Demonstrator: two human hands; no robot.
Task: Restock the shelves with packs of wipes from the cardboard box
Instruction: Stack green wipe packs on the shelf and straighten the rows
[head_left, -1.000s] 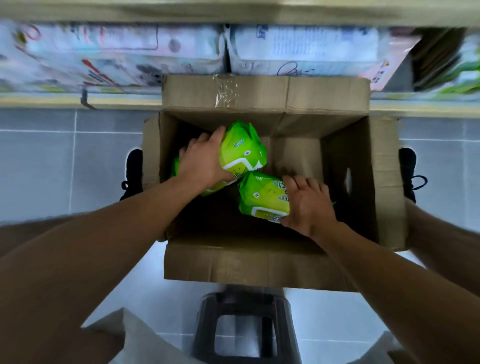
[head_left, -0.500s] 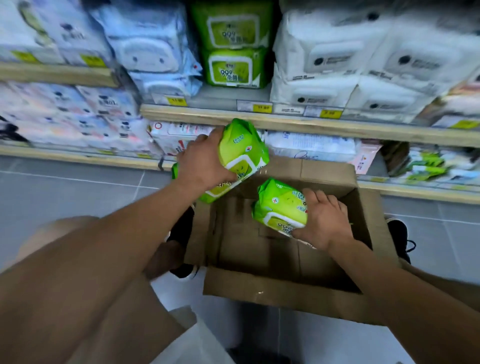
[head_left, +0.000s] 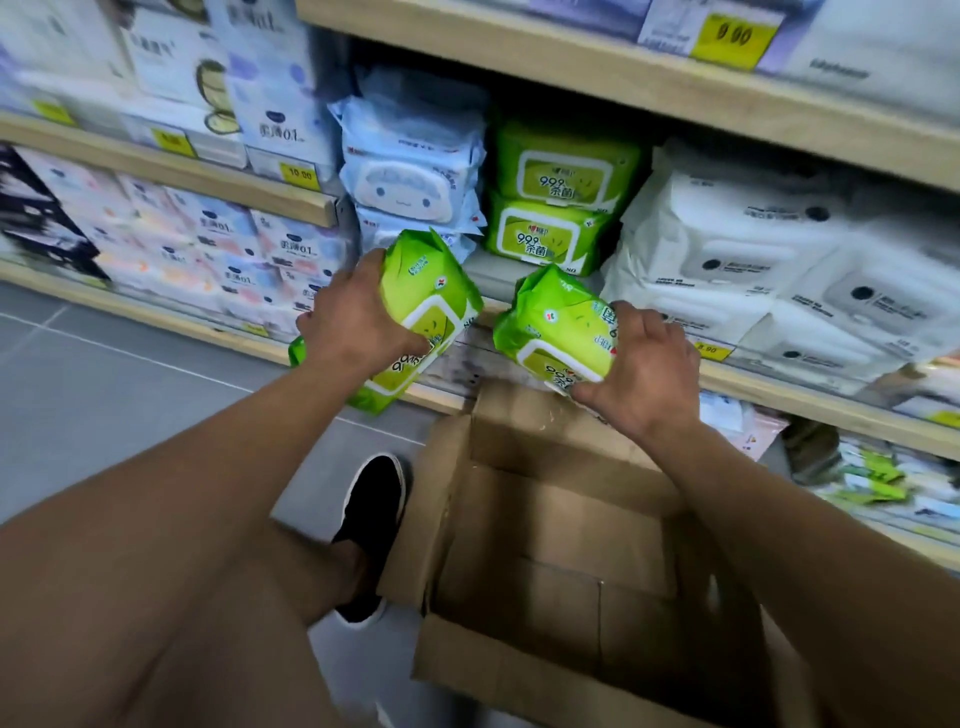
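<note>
My left hand (head_left: 358, 319) grips a green pack of wipes (head_left: 431, 296) from the side, held tilted in front of the shelf. My right hand (head_left: 644, 364) grips a second green pack (head_left: 558, 322), above the far flap of the open cardboard box (head_left: 519, 670). Both packs hang just below and in front of two matching green packs (head_left: 558, 208) stacked on the shelf (head_left: 483, 270). The inside of the box looks brown and bare where I can see it.
Light blue wipes packs (head_left: 410, 156) stand left of the green stack, large white packs (head_left: 769, 254) to its right. Tissue packs (head_left: 218, 244) fill the left shelves. A black shoe (head_left: 371, 525) sits on the grey floor beside the box. A shelf board (head_left: 623, 78) runs overhead.
Both hands have lifted the two green packs out of the box and up toward the shelf with the green stack. The view has swung upward from the box to the shelves.
</note>
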